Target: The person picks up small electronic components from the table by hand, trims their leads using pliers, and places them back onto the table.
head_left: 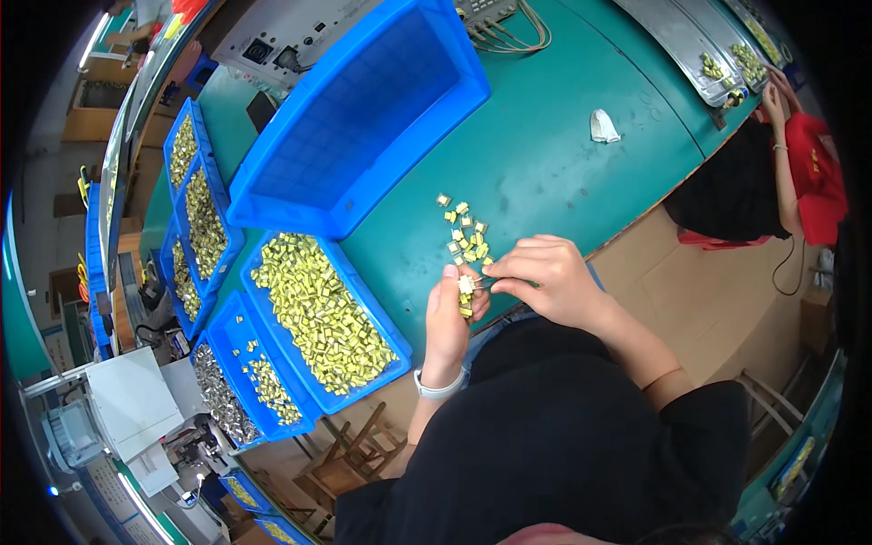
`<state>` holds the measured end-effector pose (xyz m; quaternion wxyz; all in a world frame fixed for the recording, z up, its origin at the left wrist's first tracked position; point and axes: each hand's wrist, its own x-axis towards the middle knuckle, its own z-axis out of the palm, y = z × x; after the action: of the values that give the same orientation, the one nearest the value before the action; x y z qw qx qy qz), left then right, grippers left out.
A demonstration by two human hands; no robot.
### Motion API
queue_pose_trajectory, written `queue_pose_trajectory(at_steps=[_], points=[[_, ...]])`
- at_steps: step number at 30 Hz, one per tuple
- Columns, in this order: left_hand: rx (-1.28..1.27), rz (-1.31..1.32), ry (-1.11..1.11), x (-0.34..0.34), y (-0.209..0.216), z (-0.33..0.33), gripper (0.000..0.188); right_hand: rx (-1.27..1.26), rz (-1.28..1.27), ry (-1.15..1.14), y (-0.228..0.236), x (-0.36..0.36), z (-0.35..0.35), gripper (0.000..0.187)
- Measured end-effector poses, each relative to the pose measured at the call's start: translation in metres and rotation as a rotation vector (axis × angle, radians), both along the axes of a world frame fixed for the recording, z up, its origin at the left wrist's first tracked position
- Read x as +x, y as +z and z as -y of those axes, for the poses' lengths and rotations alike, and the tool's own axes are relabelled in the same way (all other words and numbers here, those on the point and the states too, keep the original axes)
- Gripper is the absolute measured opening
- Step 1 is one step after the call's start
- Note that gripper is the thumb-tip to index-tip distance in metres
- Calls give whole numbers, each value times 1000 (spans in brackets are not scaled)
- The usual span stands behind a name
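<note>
My left hand [448, 320], with a pale band on its wrist, is closed on several small yellow-and-white transformers [467, 284] at the table's near edge. My right hand [551, 280] pinches a thin metal tool [484, 283], perhaps tweezers, whose tip meets the parts in the left hand. Fingers hide much of the tool, so its exact kind is unclear. Just beyond both hands, a loose group of similar yellow transformers [468, 238] lies on the green tabletop [545, 173].
To the left stands a blue bin [397, 361] full of yellow parts, beside a smaller blue tray [257, 356]. A large blue crate [350, 136] is tipped up behind them. A crumpled white piece [603, 126] lies farther right. A co-worker's arm [783, 168] reaches metal trays [690, 54].
</note>
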<state>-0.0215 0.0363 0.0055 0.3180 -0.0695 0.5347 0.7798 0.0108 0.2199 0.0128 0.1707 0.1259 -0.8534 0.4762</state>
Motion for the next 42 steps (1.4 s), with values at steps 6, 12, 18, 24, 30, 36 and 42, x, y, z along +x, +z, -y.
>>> queue_pose_trajectory(at_steps=[6, 12, 18, 24, 30, 36, 42], points=[[51, 24, -1, 1, -7, 6, 43, 69, 23, 32, -4, -1, 1, 13], [62, 15, 13, 2, -9, 6, 42, 5, 13, 12, -3, 0, -1, 12], [-42, 8, -6, 6, -3, 3, 39, 42, 6, 49, -3, -1, -1, 11], [51, -41, -8, 7, -18, 7, 45, -20, -22, 12, 1, -2, 2, 16], [349, 132, 165, 3, -26, 28, 40, -119, 41, -46, -4, 0, -6, 20], [-156, -132, 217, -15, -44, 40, 17, -162, 145, -82, -7, 6, -16, 19], [-1091, -715, -37, -16, -41, 14, 31, -173, 169, -94, -8, 9, -23, 19]])
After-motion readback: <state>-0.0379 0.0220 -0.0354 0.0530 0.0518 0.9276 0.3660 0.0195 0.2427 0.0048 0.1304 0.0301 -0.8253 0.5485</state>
